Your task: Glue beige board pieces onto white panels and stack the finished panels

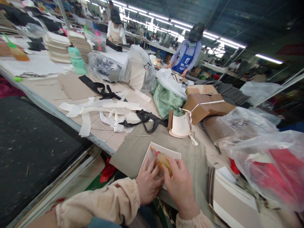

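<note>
My right hand [178, 183] is wrapped round a glue bottle [163, 161] of yellowish, see-through plastic with a red and orange nozzle. The bottle is tilted, its tip pointing up and left over the upper corner of a white-edged panel [171, 152]. On that panel lies my left hand [150, 182], fingers spread and a ring on one of them. Both hands cover much of the panel's lower part. Beneath it is a grey-green sheet [133, 155] on the table. Whether glue is coming out is too small to see.
Black strips [152, 122] and white strips [104, 104] lie beyond the sheet. A stack of curved pieces [180, 125] stands behind the panel. Plastic bags [268, 164] and a cardboard box [206, 106] crowd the right. A co-worker in a blue apron [186, 60] stands across the table.
</note>
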Demonstrator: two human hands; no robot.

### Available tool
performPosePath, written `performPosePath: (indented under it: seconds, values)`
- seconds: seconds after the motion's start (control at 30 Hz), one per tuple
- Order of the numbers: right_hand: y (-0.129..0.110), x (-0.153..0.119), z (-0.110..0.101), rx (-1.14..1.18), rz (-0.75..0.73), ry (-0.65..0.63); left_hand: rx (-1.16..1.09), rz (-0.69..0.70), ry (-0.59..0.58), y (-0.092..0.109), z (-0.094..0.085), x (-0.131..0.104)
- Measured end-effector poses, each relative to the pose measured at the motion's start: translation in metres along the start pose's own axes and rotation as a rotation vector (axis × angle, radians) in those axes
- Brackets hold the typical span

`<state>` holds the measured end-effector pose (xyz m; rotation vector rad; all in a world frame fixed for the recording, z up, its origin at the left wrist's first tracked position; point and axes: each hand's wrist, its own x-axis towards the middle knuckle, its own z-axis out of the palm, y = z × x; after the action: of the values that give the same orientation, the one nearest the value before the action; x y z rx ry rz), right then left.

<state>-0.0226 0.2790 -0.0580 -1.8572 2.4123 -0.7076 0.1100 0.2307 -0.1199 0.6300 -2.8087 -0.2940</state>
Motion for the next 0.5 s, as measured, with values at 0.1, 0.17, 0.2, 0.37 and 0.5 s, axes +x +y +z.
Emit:
performPosePath:
  seconds: [0.1,0.17,0.2,0.37,0.5]
  values:
    - [0.001,-0.002,-0.003,0.004,0.013,0.002,0.02,0.006,0.0,0.0,-0.001,0.0]
    - [0.005,-0.005,-0.006,-0.007,0.027,0.015,0.039,0.014,-0.008,0.0,-0.001,-0.001]
    - [0.009,-0.008,-0.008,-0.016,0.04,0.02,0.047,0.016,-0.012,0.0,-0.002,-0.001]
    - [0.035,-0.027,-0.017,-0.091,0.13,0.052,0.064,0.016,-0.027,0.0,-0.004,-0.001]
    - [0.057,-0.043,-0.024,-0.137,0.175,0.148,0.064,0.003,-0.036,0.001,-0.004,0.0]
